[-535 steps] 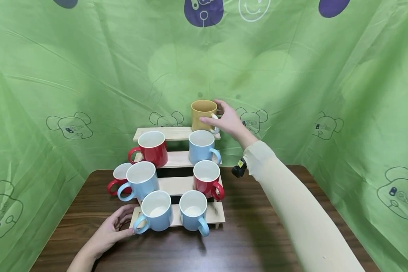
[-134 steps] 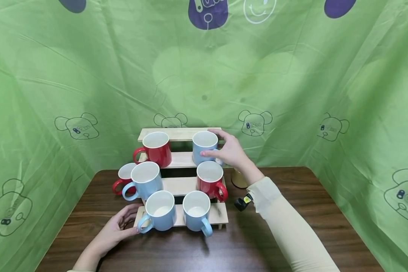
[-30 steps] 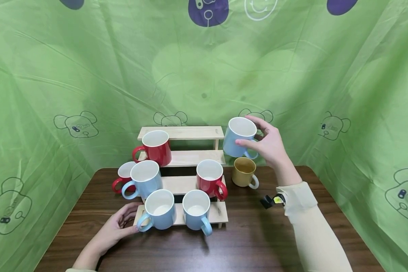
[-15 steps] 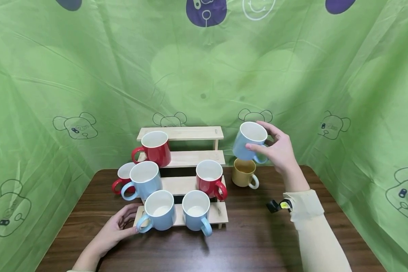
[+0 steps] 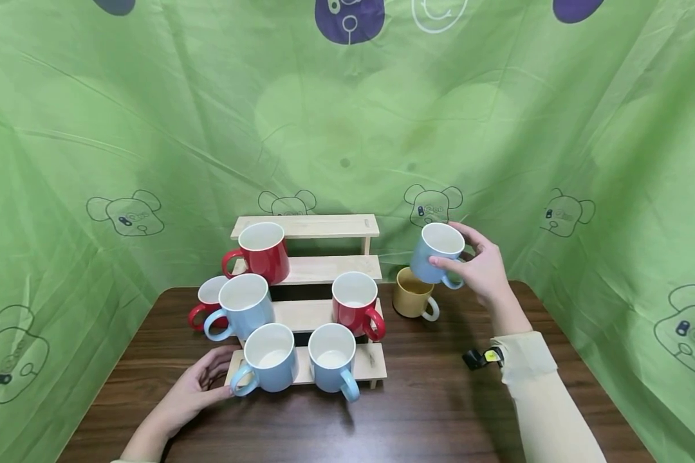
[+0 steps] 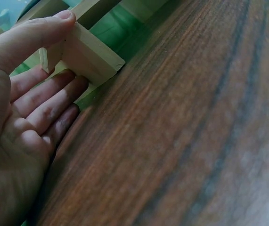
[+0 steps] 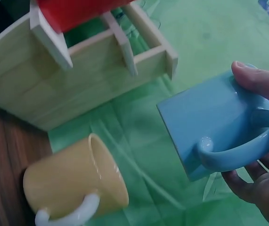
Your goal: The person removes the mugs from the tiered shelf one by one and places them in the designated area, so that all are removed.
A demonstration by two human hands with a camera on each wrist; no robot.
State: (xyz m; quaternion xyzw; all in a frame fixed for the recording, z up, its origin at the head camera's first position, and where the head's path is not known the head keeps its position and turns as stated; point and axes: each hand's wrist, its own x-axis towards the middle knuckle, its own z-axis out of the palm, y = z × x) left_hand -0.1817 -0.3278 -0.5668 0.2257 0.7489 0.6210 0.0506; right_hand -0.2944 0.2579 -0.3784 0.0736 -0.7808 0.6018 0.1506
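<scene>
My right hand point(image 5: 482, 265) grips a light-blue mug point(image 5: 431, 257) by its rim side, thumb in front and fingers behind. In the right wrist view the mug point(image 7: 214, 122) is off the table, its handle towards the palm. Below it a yellow mug point(image 5: 411, 297) with a white handle stands on the table. My left hand point(image 5: 188, 392) holds the left end of the lowest step of a wooden tiered rack point(image 5: 318, 270). In the left wrist view its thumb lies on the board point(image 6: 94, 52), with curled fingers beneath.
Red mugs point(image 5: 263, 254) point(image 5: 353, 305) and light-blue mugs point(image 5: 246, 305) point(image 5: 271, 360) point(image 5: 330, 360) stand on the rack's lower three steps. A smaller red mug point(image 5: 211, 299) is on the table left of the rack. Green cloth point(image 5: 347, 128) hangs behind the wooden table point(image 5: 417, 399).
Earlier the yellow mug was lifted off the top step and set on the table. The light-blue mug has left the rack, moving right and then lower. My left hand stays at the rack.
</scene>
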